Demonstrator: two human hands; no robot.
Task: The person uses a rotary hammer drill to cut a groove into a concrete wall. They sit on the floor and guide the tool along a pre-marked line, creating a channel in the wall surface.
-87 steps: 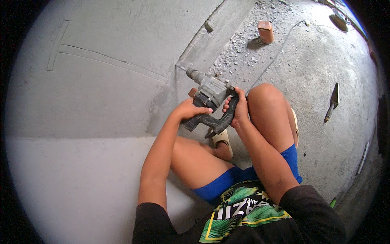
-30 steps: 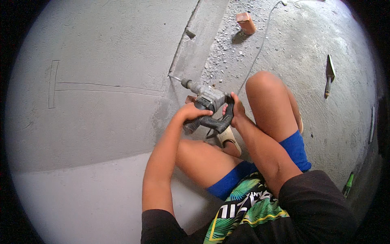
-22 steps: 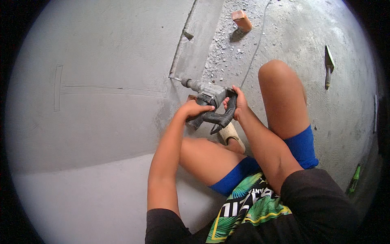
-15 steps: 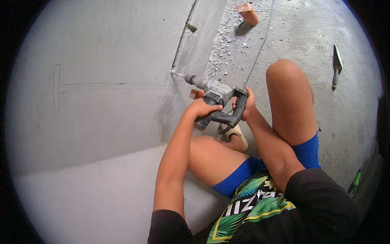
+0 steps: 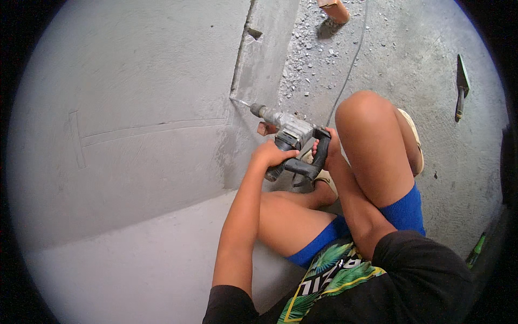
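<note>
A grey-and-black rotary hammer drill (image 5: 295, 128) lies across my front, its bit pointing left. The bit's tip meets the grey plastered wall (image 5: 162, 70) at the lower end of a cut edge in the plaster. My left hand (image 5: 272, 154) is closed on the drill's black body, thumb stretched along it. Around the black rear D-handle (image 5: 322, 148) the fingers of my right hand (image 5: 332, 147) are wrapped; whether a finger presses the trigger is hidden. Thin lines are scored in the plaster to the left of the bit.
Broken rubble (image 5: 310, 59) litters the floor along the wall. One brick (image 5: 335, 12) stands at the far side; another brick piece (image 5: 266, 128) sits behind the drill. A grey cable (image 5: 350, 67) runs away from the handle. A trowel (image 5: 461, 89) lies right, a green bottle-like object (image 5: 476, 251) lower right.
The view has shifted a little, so the trowel and far brick appear farther right and my right foot shows beside the knee. Both hands keep their hold, with the bit still at the wall.
</note>
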